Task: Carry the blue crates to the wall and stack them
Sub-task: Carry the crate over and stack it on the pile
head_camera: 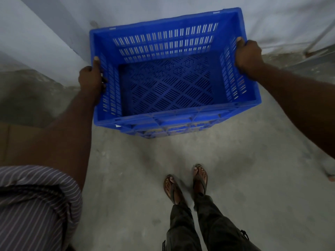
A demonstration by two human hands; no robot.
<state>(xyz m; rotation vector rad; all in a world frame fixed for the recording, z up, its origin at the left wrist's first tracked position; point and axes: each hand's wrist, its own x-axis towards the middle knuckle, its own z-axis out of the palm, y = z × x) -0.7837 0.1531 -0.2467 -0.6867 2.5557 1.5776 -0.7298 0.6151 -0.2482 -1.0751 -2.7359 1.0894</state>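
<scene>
An empty blue slotted crate [172, 82] fills the upper middle of the head view, its open top facing me. My left hand [91, 79] grips its left rim, thumb over the edge. My right hand [248, 55] grips the right rim the same way. Below the crate's near wall a second blue edge [163, 132] shows; I cannot tell whether it belongs to another crate underneath. The crate's far side is close to the pale wall [145, 8].
A pale wall corner [54, 42] juts out at the left. Grey concrete floor [126, 178] lies under me, with my sandalled feet [184, 182] at the bottom middle. A thin metal pole [319, 35] leans at the right, and brown cardboard [10, 138] lies at the left edge.
</scene>
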